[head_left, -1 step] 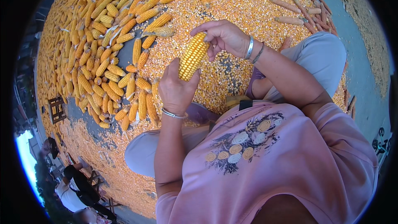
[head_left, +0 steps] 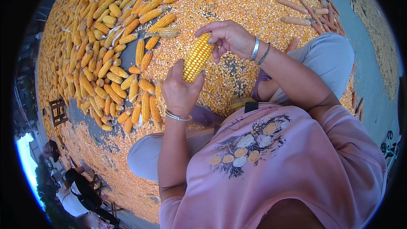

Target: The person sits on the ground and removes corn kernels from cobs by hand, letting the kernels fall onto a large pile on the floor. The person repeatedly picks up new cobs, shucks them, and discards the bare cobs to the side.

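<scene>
A yellow ear of corn (head_left: 198, 58), its kernel rows still on, is held tilted up over the loose kernels. My left hand (head_left: 180, 91) wraps around its lower end, the thumb on the near side. At the upper end, my right hand (head_left: 231, 39) has its index finger bent over the tip and its thumb against the side; the other fingers curl beneath. Loose corn kernels (head_left: 239, 4) lie thick under and beyond both hands. Close to the left hand are several whole ears (head_left: 145, 107) from a big pile.
The pile of ears (head_left: 95, 55) spreads across the left. Stripped cobs (head_left: 303, 4) lie at the far right, beside grey ground (head_left: 371, 59). My bent knees (head_left: 328, 57) flank the kernels. A small wooden stool (head_left: 58, 112) stands at the left; another person (head_left: 78, 193) is at the lower left.
</scene>
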Motion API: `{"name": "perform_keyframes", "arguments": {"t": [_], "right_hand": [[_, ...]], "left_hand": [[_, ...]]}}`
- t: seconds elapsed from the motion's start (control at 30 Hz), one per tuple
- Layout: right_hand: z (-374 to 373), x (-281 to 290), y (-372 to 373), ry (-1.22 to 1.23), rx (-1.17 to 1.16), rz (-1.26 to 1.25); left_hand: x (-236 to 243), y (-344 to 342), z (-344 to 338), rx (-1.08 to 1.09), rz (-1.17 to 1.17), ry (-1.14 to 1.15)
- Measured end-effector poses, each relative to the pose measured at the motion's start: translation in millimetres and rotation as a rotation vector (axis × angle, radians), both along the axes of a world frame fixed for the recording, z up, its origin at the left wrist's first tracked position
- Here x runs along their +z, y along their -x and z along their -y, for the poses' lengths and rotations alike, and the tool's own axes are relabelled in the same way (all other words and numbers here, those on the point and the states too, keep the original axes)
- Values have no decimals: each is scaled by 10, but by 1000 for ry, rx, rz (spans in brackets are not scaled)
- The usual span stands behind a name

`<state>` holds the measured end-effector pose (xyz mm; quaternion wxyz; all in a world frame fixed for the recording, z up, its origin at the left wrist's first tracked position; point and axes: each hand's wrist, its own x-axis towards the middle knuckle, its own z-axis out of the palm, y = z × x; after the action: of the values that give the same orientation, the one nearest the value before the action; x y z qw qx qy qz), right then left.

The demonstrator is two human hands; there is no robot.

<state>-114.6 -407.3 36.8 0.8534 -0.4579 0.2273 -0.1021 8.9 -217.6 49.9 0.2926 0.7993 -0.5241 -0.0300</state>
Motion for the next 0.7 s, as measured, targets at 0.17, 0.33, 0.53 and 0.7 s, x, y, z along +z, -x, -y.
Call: {"name": "perform_keyframes", "arguments": {"t": [0.17,0.33,0.53,0.7], "right_hand": [[-25,-55,-35,4,-24,-48],[-72,-145,-58,5,-56,-170],[-73,-139,-32,54,-33,-220],[-97,-173,-50,234,-40,-275]], "left_hand": [[6,-23,-27,-17,93,-75],[39,9,-37,-27,164,-179],[52,29,-29,-51,170,-188],[-28,9,-23,-53,131,-123]]}}
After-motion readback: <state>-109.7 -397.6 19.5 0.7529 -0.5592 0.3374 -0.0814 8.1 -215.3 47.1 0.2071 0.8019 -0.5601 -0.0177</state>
